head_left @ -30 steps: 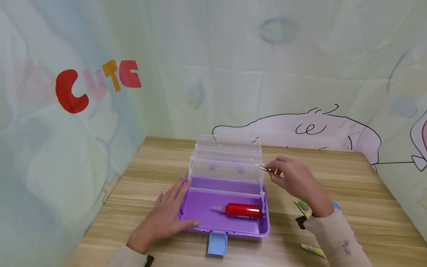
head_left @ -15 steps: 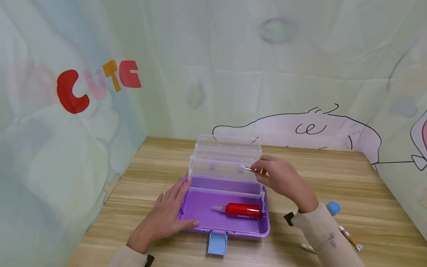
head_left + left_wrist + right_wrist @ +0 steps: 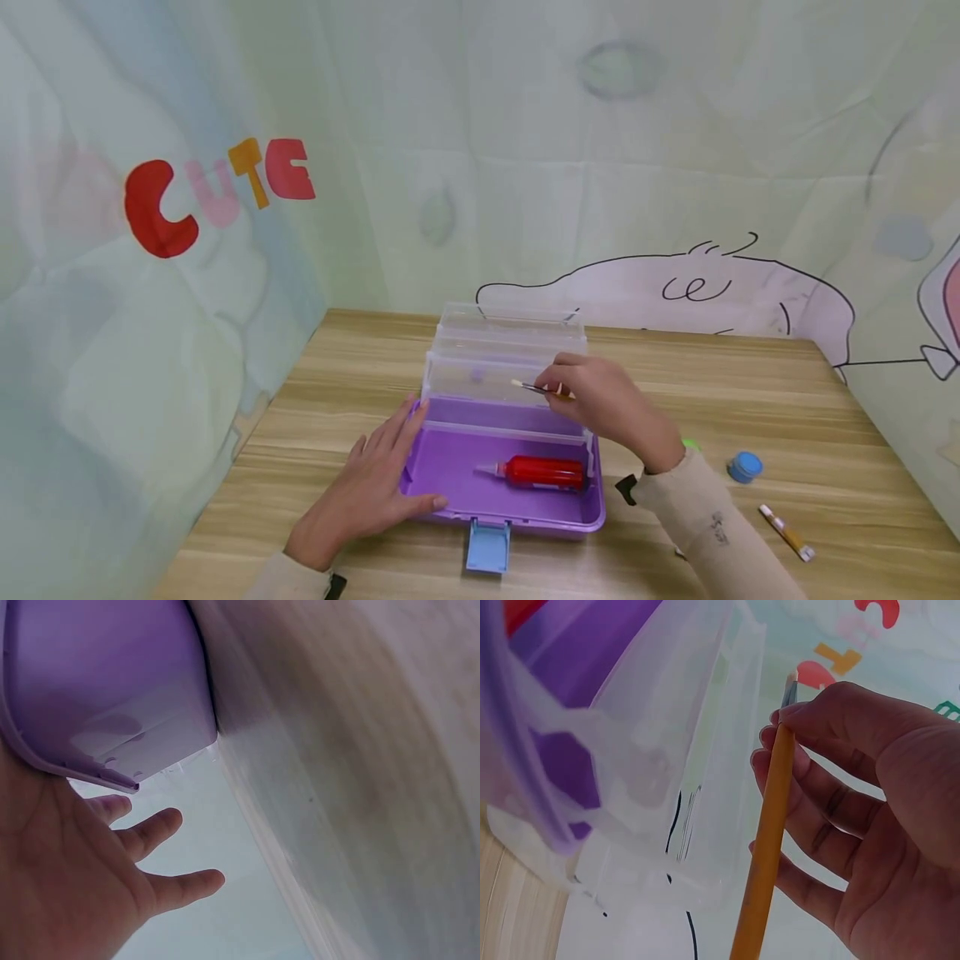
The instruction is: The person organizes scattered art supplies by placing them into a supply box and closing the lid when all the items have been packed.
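A purple plastic box [image 3: 450,467] stands open on the table, its clear tiered trays [image 3: 457,379] folded up at the back and a blue latch [image 3: 488,547] hanging at the front. Inside lies a red bottle [image 3: 543,472] with a clear nozzle. My left hand [image 3: 378,479] rests on the box's left rim, fingers straight and spread; the left wrist view shows the palm against the purple wall [image 3: 112,682]. Between thumb and fingertips my right hand [image 3: 600,404] pinches a paintbrush [image 3: 769,832] with an orange handle and pale bristles, above the box's back part, in front of the clear trays.
To the right on the wooden table [image 3: 840,442] are a blue-lidded small jar [image 3: 746,467] and an orange-and-white tube [image 3: 786,532]. A bright green thing [image 3: 691,445] shows partly behind the right sleeve. Printed cloth walls [image 3: 675,167] close in the table's back and sides.
My right hand has carried the paintbrush leftward, from the trays' right edge to over the box. The sleeve now uncovers the blue jar and the orange-and-white tube. The left hand stays put.
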`<state>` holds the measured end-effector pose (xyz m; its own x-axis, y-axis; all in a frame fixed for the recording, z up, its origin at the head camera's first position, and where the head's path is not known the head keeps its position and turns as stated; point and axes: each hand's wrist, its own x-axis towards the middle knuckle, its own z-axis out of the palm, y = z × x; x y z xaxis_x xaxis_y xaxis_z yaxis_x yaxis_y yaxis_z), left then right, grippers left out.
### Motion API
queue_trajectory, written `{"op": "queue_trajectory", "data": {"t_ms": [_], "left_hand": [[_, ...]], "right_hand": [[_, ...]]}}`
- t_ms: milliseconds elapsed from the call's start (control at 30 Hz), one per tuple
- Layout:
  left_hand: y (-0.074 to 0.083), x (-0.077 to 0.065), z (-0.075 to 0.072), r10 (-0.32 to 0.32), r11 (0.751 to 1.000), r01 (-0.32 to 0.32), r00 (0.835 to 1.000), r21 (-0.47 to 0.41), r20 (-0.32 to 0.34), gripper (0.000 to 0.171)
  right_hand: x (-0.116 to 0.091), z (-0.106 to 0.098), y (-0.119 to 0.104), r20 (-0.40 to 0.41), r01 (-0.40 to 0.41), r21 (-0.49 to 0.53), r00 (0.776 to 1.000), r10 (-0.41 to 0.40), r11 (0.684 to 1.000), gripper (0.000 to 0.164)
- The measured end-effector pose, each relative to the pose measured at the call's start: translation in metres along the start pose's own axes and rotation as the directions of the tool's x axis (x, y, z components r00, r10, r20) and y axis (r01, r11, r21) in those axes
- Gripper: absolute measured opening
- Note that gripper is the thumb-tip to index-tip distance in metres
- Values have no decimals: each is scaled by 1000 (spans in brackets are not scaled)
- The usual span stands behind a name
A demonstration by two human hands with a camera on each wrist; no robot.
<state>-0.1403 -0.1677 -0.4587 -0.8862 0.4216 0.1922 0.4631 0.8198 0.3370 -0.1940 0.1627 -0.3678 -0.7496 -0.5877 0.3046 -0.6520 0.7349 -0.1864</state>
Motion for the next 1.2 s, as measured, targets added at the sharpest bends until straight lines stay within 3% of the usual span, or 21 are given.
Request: {"op": "queue_trajectory", "data": {"t_ms": [1200], "left_hand": [[1,1,-1,-25,1000,25,1000,-9,19,114]], "right_hand": [[33,28,-33,174,-1,63,985,-10,998,21]]}}
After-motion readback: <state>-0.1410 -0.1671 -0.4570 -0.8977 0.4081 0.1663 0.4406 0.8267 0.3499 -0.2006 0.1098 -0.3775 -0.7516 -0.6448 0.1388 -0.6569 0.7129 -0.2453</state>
